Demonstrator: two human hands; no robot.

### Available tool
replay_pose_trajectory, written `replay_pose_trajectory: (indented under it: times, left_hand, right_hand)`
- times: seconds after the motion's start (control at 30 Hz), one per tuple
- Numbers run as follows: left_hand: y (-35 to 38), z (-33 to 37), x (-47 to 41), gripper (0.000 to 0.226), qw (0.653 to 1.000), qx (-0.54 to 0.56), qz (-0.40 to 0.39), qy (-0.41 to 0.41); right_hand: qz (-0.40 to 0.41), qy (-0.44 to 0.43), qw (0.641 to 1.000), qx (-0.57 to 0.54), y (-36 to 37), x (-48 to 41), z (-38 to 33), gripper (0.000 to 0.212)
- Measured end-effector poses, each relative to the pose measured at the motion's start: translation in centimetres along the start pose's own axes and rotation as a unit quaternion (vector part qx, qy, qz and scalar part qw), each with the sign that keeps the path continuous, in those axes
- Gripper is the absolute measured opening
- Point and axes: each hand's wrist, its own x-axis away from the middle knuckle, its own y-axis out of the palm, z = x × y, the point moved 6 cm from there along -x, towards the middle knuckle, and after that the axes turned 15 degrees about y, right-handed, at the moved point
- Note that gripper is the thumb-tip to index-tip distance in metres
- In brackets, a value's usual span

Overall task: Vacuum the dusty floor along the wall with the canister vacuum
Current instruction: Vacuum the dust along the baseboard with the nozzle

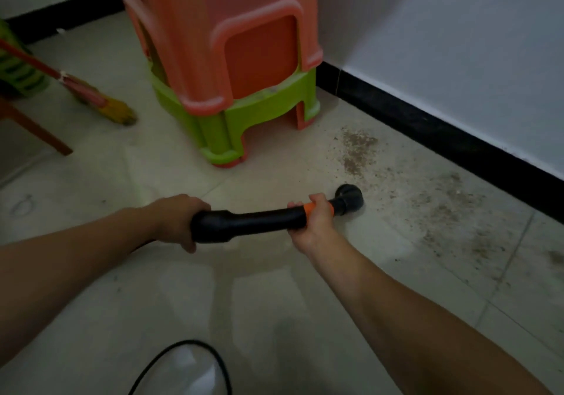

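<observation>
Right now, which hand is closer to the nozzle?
Right. The right hand grips the tube just behind the nozzle; the left hand holds the tube's wide opposite end, farther from it.

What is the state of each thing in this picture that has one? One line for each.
vacuum tube, held in both hands
left hand, grips the tube's wide black end
right hand, grips the orange collar
nozzle, low beside the dust, contact unclear
dust, scattered along the baseboard, not vacuumed
plastic stools, stacked, orange over green
broom, head resting on the floor
cable, looped on the floor
</observation>
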Motion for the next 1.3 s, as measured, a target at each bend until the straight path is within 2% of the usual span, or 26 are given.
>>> replay_pose_trajectory:
  times: [0.2, 0.37, 0.47, 0.57, 0.73, 0.87, 0.97, 1.13, 1.23, 1.3]
  left_hand:
    - [1.1, 2.0, 0.5, 0.057, 0.989, 0.132, 0.056, 0.021]
    - [1.7, 2.4, -1.1, 0.049, 0.982, 0.182, -0.052, 0.006]
    - [1.2, 2.5, -1.8, 0.050, 0.980, 0.190, -0.063, 0.001]
    - [0.4, 2.2, -2.1, 0.060, 0.979, 0.202, -0.013, -0.020]
    - [-1.1, 1.8, -2.8, 0.054, 0.968, 0.195, 0.147, -0.049]
    - [-1.6, 1.4, -3.2, 0.058, 0.967, 0.171, 0.178, -0.065]
    - [-1.9, 0.8, -3.8, 0.059, 0.969, 0.169, 0.171, -0.060]
    - [-1.0, 0.6, -4.4, 0.052, 0.970, 0.179, 0.156, -0.048]
    - [0.6, -1.5, -2.8, 0.055, 0.988, 0.103, 0.092, -0.068]
    - [1.6, -3.6, -1.2, 0.054, 0.995, 0.038, 0.048, -0.085]
  right_hand:
    - [-0.003, 0.000, 0.995, 0.095, 3.2, -2.2, -1.7, 0.013]
    - [-0.004, 0.017, 0.990, 0.139, 4.5, -4.1, -2.2, 0.013]
    - [-0.003, 0.021, 0.983, 0.180, 6.0, -4.9, -3.1, 0.014]
    - [0.000, 0.019, 0.977, 0.214, 7.9, -5.6, -4.6, 0.013]
    - [-0.006, 0.010, 0.971, 0.238, 10.5, -6.8, -7.1, 0.018]
    - [-0.020, -0.015, 0.982, 0.185, 10.3, -7.3, -7.8, 0.020]
    - [-0.019, -0.027, 0.985, 0.169, 9.8, -7.9, -8.3, 0.018]
    - [-0.001, -0.028, 0.976, 0.216, 11.1, -8.2, -8.7, 0.020]
    - [-0.001, -0.028, 0.978, 0.205, 11.1, -7.8, -4.7, 0.021]
    - [0.012, -0.033, 0.987, 0.156, 9.6, -7.5, -0.6, 0.016]
